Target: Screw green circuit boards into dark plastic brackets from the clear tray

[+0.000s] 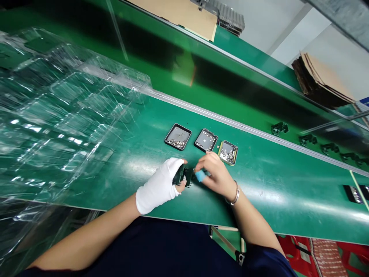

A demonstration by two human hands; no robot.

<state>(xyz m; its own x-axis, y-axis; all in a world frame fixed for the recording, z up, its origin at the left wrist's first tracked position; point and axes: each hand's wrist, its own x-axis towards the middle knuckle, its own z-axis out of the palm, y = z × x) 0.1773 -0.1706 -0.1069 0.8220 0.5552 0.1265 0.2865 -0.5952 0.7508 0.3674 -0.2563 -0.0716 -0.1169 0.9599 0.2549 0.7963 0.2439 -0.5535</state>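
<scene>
My left hand (160, 186), in a white glove with bare fingertips, is closed around a small dark circuit board assembly (188, 176) held just above the green bench. Part of the assembly is hidden by the glove. Close on its right side is my right hand (217, 175), with a blue cover on one finger and the fingertips pinched together. Whatever is between those fingertips is too small to make out. Beyond the hands lie three shallow trays of small shiny metal parts: a left tray (181, 133), a middle tray (204, 141) and a yellow-edged right tray (227, 147).
Clear plastic blister trays (95, 96) are piled on the left. Behind a metal rail (201, 109) runs a green belt (230, 104) carrying several similar assemblies (279, 128) at right. Black boxes (353, 194) sit far right; cardboard sheets (323, 80) lie on the upper shelf.
</scene>
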